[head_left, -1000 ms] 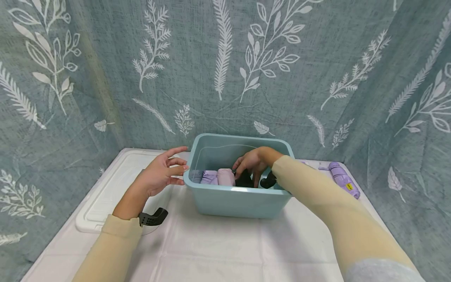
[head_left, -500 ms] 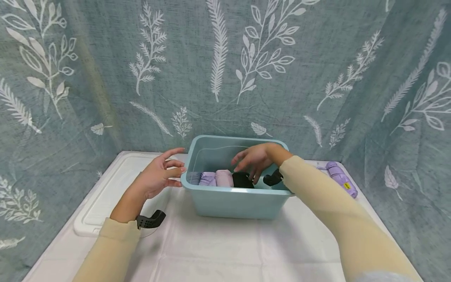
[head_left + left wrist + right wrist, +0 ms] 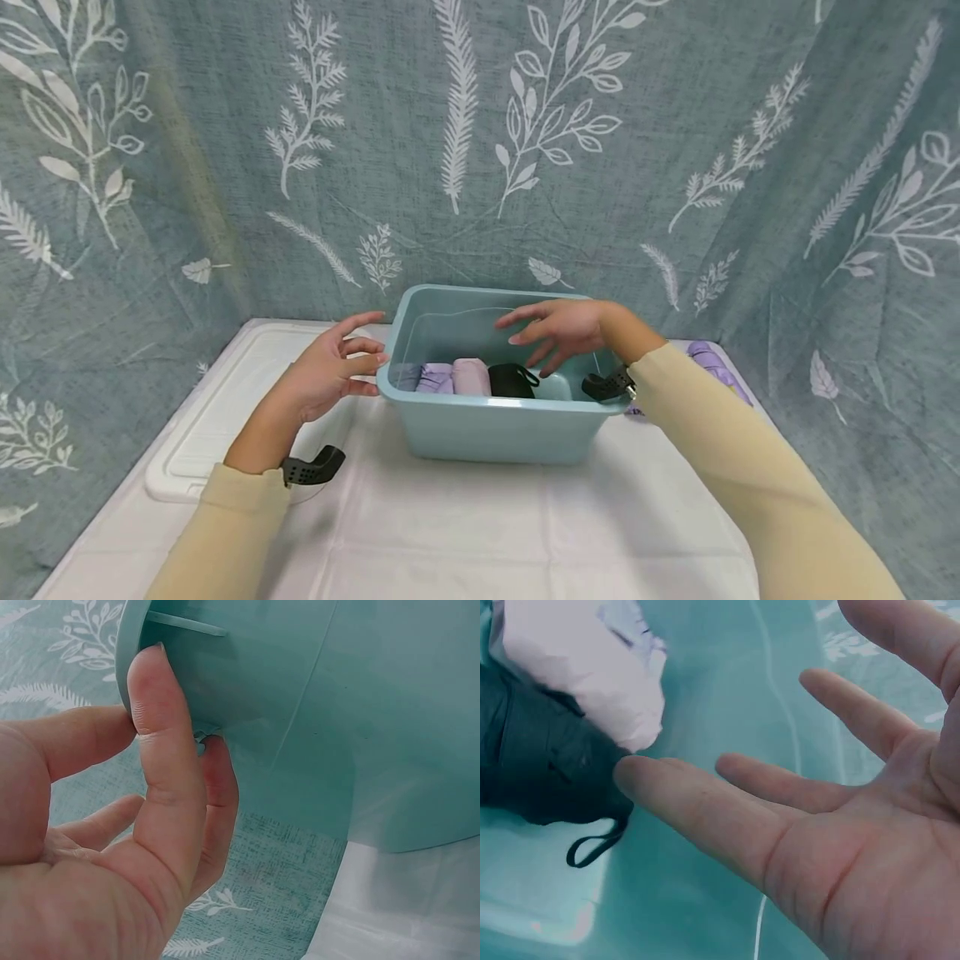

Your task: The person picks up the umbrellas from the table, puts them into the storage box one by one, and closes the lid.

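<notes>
A blue-green plastic bin stands on the white-covered table. Inside it, from left to right, lie a purple bundle, a pale pink bundle and a black bundle with a loop strap. My right hand hovers over the bin's right half with fingers spread and nothing held. In the right wrist view, its nearest fingertip overlaps the black bundle; contact cannot be told. My left hand is at the bin's left rim, and its straight thumb and fingertips touch the lip from outside.
A white lid lies flat on the table to the left, partly behind my left forearm. Purple rolled bundles lie right of the bin, partly covered by my right arm. Patterned curtains enclose the back and sides.
My right hand has let go of the black bundle and risen up and to the right with its fingers spreading. The black bundle stays in the bin. My left hand keeps its place at the rim.
</notes>
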Motion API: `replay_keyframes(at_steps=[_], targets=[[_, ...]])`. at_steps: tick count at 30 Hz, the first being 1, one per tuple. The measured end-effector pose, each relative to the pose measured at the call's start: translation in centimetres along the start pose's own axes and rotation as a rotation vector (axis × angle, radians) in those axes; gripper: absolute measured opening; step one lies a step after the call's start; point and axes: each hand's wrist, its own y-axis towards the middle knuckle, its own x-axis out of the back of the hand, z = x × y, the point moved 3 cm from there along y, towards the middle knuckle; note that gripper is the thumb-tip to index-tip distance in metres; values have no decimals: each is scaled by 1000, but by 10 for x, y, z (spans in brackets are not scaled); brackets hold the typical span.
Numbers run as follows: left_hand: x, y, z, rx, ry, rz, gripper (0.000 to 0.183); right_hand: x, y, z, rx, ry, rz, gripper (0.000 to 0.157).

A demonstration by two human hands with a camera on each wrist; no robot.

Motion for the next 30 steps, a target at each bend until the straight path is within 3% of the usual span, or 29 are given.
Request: replay_keyframes(at_steps=[7,18,24,30], targets=[[0,1,0,-2,8,3,78,4,-22,-5,122,40,-77,57],[1,0,0,-1,-6,-2,79,12,-62,-12,344,216,-169,57],[1,1,0,-5,-13,2,80,18,-83,-21,398,240,-237,61],[1,3,1,-3,-13,1,79,26,-97,-45,411,258,-348,56]])
